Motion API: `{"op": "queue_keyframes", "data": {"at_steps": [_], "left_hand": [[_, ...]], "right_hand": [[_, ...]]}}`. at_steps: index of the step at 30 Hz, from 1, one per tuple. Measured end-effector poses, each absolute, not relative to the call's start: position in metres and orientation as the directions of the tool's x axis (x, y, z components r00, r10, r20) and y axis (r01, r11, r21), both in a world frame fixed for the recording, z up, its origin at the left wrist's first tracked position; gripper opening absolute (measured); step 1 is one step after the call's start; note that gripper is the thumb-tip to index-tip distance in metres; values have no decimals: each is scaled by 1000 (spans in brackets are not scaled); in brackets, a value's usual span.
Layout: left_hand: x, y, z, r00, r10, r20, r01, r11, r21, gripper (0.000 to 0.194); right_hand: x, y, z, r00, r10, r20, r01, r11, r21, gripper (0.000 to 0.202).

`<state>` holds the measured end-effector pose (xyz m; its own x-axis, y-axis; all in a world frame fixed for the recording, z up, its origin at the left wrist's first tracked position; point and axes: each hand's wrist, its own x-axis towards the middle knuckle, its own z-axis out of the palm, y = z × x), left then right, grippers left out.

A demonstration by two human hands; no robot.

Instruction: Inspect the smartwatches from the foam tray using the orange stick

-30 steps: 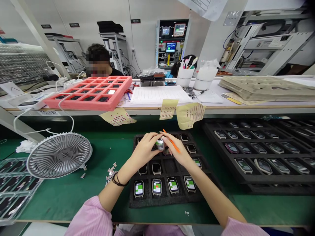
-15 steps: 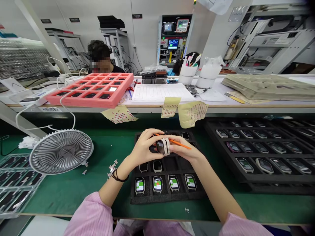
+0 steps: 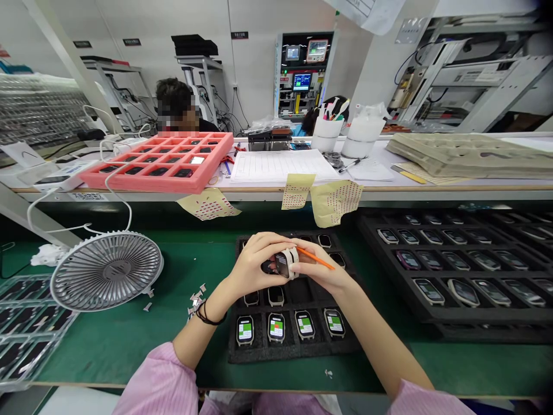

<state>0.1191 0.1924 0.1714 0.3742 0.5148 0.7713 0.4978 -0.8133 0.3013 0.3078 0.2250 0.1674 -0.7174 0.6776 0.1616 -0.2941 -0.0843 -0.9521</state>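
Note:
Over a black foam tray (image 3: 302, 344), my two hands meet around a smartwatch (image 3: 283, 265) with a dark face and a pale case. A second pale edge lies against its right side; I cannot tell whether that is another watch. My left hand (image 3: 254, 262) is closed on the watch, thumb below and fingers above. My right hand (image 3: 323, 270) is closed too, its thumb against the pale case, with a thin orange stick (image 3: 316, 257) lying along its fingers. Below, lit watches (image 3: 276, 327) with green and white screens fill the tray's front row.
A grey fan (image 3: 108, 271) and small scraps (image 3: 196, 301) lie left on the green table. Larger trays of watches (image 3: 453, 259) stand right. Above the table runs a shelf with a pink foam tray (image 3: 159, 183), papers and yellow sticker sheets (image 3: 337, 202). A person sits beyond.
Both hands still hold the watch between them, with only a slight shift of the fingers. The whole view has moved a little.

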Motion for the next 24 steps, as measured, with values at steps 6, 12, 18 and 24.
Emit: {"op": "queue_keyframes", "data": {"at_steps": [6,12,18,24], "left_hand": [[121,191,171,384,478,790,477,-835,274,47],[116,189,174,335,521,785,499,-805,322,51],[112,188,174,348,578,738,418,-801,429,51],[113,186,175,317,588,744,415,-791,449,54]], "right_hand": [[304,217,169,-701,694,162,-301,-82,-950,39],[307,216,177,-547,798,254,-286,107,-952,44],[319,202,179,-87,802,591,-273,552,-788,41],[322,197,167,-134,642,755,-236,719,-653,48]]}}
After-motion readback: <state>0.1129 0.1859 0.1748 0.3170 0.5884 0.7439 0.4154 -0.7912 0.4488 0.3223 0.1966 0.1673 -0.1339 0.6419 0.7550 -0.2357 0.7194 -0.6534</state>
